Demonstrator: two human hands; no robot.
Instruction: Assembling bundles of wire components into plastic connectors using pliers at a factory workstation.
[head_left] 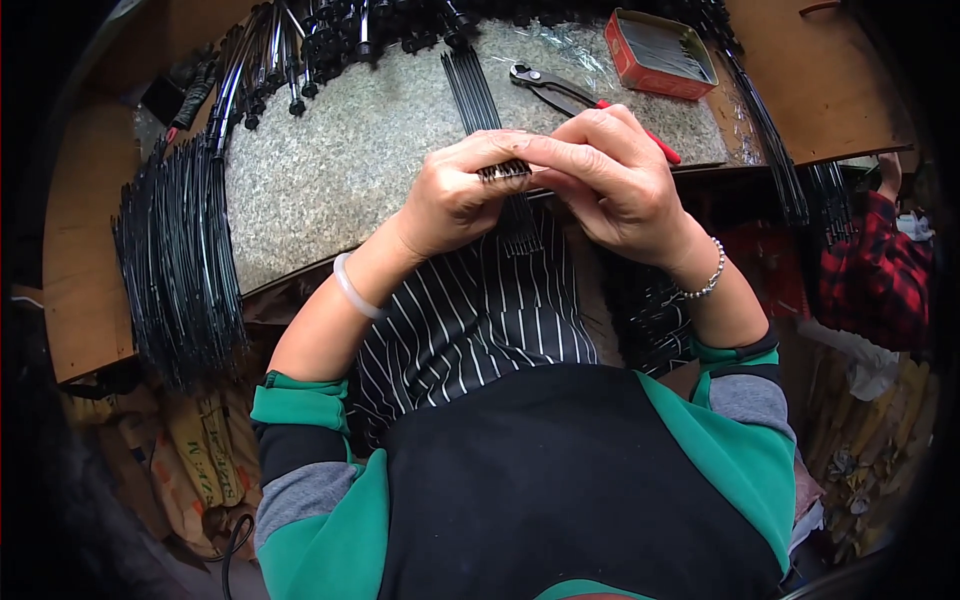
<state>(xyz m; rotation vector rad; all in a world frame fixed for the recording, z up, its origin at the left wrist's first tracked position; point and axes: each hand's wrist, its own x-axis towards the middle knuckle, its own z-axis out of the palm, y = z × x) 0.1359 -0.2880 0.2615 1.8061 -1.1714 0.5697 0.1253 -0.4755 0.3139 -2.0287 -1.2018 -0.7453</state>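
Both hands meet at the near edge of a speckled grey work surface (310, 180). My left hand (452, 195) is closed round a flat row of thin black rods (474, 92) that look like umbrella ribs. Their far ends lie on the surface, and their near ends hang below my fingers over the striped cloth on my lap. My right hand (628, 185) pinches at the same row from the right, its fingertips meeting the left ones. Small metallic joints show between the hands; any small piece in the right fingertips is hidden.
Red-handled pliers (552, 90) lie beyond my right hand, beside a red tin (642, 82) of thin wire pieces. A thick bundle of black rods (178, 270) drapes over the left edge; more rods (768, 135) hang at right. A person's plaid sleeve (872, 265) shows far right.
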